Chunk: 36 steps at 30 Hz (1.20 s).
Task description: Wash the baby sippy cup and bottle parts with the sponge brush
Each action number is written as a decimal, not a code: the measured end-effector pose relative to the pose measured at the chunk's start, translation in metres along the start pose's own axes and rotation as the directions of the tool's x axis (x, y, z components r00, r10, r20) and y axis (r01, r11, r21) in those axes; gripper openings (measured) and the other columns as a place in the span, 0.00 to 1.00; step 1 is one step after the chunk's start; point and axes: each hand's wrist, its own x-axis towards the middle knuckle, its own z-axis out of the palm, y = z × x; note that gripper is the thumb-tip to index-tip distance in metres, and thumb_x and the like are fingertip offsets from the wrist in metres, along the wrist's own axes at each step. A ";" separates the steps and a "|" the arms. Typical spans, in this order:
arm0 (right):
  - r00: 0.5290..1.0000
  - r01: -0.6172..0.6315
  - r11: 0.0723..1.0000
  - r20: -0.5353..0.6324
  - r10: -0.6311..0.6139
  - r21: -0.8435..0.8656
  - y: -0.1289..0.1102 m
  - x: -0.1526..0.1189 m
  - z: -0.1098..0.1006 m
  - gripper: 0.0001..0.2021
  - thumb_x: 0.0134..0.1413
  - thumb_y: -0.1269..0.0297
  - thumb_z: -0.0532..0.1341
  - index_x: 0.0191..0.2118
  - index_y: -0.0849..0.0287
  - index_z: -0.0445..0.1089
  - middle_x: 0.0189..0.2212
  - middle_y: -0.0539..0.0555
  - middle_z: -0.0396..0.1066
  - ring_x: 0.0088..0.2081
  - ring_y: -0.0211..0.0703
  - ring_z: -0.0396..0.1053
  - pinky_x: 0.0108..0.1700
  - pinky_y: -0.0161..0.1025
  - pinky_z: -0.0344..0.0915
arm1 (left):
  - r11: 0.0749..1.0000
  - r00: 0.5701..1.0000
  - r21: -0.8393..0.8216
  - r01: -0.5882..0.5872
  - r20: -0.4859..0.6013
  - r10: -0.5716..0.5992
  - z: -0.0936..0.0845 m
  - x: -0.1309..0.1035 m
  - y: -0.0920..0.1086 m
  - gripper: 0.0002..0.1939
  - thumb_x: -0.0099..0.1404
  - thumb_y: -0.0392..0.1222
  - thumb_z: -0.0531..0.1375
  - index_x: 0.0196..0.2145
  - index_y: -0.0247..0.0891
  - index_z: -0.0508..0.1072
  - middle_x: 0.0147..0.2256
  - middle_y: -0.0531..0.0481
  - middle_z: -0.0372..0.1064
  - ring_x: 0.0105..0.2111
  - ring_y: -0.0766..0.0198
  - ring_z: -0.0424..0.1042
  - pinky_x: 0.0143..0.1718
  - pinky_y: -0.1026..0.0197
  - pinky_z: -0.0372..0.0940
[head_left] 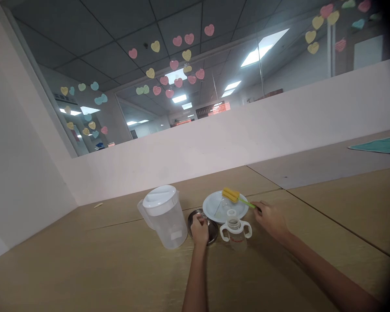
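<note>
My right hand (270, 220) grips the green handle of a yellow sponge brush (230, 195), whose head is over a white plate (209, 207). Over a round metal dish (212, 232), my left hand (199, 228) is closed, its fingers pressed together; what it holds, if anything, is too small to tell. A clear bottle (238, 240) with two white handles stands upright between my hands, in front of the plate. A small clear and white piece (231, 212) lies at the plate's front edge.
Left of the metal dish stands a clear pitcher (169, 229) with a white lid. A small pale item (98, 205) lies at the far left of the table (117, 268). A teal cloth (380, 144) is at the far right. Behind rises a white wall (195, 151) with a window.
</note>
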 end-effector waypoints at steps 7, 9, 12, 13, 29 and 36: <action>0.998 0.037 0.987 -0.037 -0.043 -0.155 0.002 -0.002 0.000 0.16 0.57 0.70 0.50 0.46 0.55 0.71 0.37 0.53 0.73 0.37 0.41 0.70 0.28 0.33 0.59 | 0.951 0.993 0.286 -0.114 0.031 0.110 -0.004 -0.012 0.015 0.13 0.61 0.32 0.52 0.43 0.35 0.69 0.39 0.41 0.72 0.41 0.57 0.70 0.42 0.60 0.61; 0.998 0.053 0.982 -0.018 -0.057 -0.184 0.003 -0.002 0.001 0.16 0.57 0.70 0.50 0.46 0.53 0.71 0.37 0.52 0.73 0.38 0.40 0.70 0.27 0.32 0.58 | 0.918 0.983 0.358 -0.173 0.009 0.182 -0.006 -0.014 0.019 0.13 0.62 0.32 0.50 0.41 0.36 0.70 0.38 0.43 0.72 0.40 0.58 0.70 0.41 0.61 0.61; 0.996 0.083 0.969 0.036 -0.077 -0.231 0.004 -0.002 0.000 0.17 0.56 0.72 0.51 0.46 0.50 0.70 0.37 0.51 0.73 0.38 0.40 0.70 0.24 0.31 0.56 | 0.892 0.957 0.372 -0.257 -0.029 0.287 -0.007 -0.015 0.024 0.13 0.63 0.33 0.48 0.39 0.37 0.71 0.37 0.44 0.72 0.40 0.58 0.69 0.42 0.61 0.61; 0.995 0.097 0.964 0.051 -0.087 -0.246 0.005 -0.002 -0.001 0.18 0.55 0.74 0.52 0.47 0.49 0.70 0.38 0.51 0.73 0.39 0.40 0.69 0.24 0.31 0.56 | 0.883 0.947 0.373 -0.284 -0.034 0.319 -0.007 -0.016 0.024 0.13 0.63 0.34 0.48 0.38 0.37 0.71 0.37 0.45 0.72 0.40 0.58 0.69 0.42 0.60 0.60; 0.984 0.154 0.958 -0.053 -0.171 -0.241 0.005 0.000 -0.008 0.19 0.49 0.78 0.55 0.43 0.52 0.72 0.37 0.53 0.74 0.37 0.42 0.69 0.26 0.33 0.59 | 0.817 0.827 0.214 -0.536 0.329 0.456 0.041 0.019 0.074 0.07 0.52 0.34 0.60 0.26 0.44 0.77 0.45 0.46 0.70 0.50 0.52 0.62 0.54 0.50 0.53; 0.988 0.113 0.976 -0.088 -0.131 -0.187 0.002 0.001 -0.010 0.17 0.54 0.75 0.52 0.44 0.54 0.72 0.36 0.53 0.74 0.38 0.43 0.69 0.28 0.34 0.59 | 0.833 0.850 0.266 -0.485 0.369 0.377 0.058 0.026 0.072 0.09 0.46 0.33 0.63 0.29 0.40 0.77 0.37 0.42 0.74 0.48 0.47 0.65 0.54 0.45 0.52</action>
